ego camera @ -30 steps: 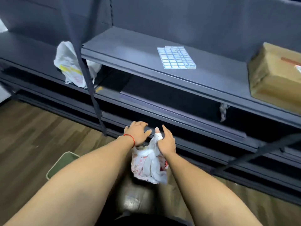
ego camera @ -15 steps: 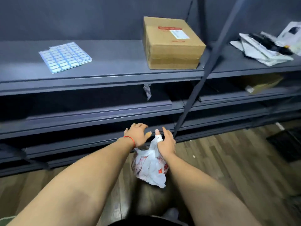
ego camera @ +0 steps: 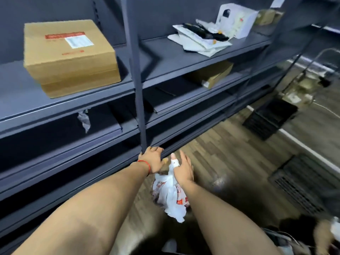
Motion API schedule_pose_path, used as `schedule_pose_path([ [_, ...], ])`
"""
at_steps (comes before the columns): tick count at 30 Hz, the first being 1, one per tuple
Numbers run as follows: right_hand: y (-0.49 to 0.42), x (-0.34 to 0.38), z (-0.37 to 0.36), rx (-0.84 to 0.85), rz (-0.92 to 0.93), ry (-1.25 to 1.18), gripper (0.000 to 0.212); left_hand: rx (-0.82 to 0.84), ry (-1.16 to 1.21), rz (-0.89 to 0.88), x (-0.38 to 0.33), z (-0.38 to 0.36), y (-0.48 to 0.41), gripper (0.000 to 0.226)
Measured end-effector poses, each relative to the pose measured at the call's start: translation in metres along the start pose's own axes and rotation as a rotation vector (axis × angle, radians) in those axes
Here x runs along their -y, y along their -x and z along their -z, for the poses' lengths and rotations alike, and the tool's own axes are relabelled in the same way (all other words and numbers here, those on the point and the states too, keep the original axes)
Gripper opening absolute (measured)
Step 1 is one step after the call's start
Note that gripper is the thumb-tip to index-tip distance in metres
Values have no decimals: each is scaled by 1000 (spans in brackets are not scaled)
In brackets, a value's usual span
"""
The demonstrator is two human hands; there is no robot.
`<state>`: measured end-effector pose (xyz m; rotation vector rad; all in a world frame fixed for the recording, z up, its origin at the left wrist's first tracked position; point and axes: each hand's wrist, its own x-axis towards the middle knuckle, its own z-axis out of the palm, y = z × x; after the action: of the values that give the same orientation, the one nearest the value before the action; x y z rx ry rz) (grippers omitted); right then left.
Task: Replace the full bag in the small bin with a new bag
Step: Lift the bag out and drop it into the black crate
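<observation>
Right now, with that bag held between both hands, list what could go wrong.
1. The bag hangs from its gathered top, pinched between the left hand and right hand. The fingers look partly spread, so it might slip onto the floor.
2. The hands are close to the shelf post and the lower shelf edge; the bag could snag there.
3. The picture is blurred, and a dark crate stands on the floor ahead: a possible trip.

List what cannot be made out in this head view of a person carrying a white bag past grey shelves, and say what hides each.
- Bag contents: opaque plastic, motion blur.
- How the right hand and left hand hold the bag: only their backs show.
- Small bin: outside the frame.
- Label on the cardboard box: too small, blurred.
- Objects at lower right: cut by the edge.
</observation>
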<state>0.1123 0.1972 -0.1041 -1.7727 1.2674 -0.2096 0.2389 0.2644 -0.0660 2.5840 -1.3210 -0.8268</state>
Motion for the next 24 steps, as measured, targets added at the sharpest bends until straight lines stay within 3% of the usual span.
schedule_pose_path([
  [9,-60,-36,140,-191,-93,-29,68,132,-124,-233,-145,-17,-77,59],
  [19,-125,-78,235,-380,-285,-115,66,215,-199,-476,-272,-11,-161,50],
  [22,-151,-87,261,-428,-323,-102,66,227,-206,-524,-302,-5,-199,62],
  [24,-170,-93,280,-461,-336,-109,67,228,-201,-545,-323,-1,-226,59],
])
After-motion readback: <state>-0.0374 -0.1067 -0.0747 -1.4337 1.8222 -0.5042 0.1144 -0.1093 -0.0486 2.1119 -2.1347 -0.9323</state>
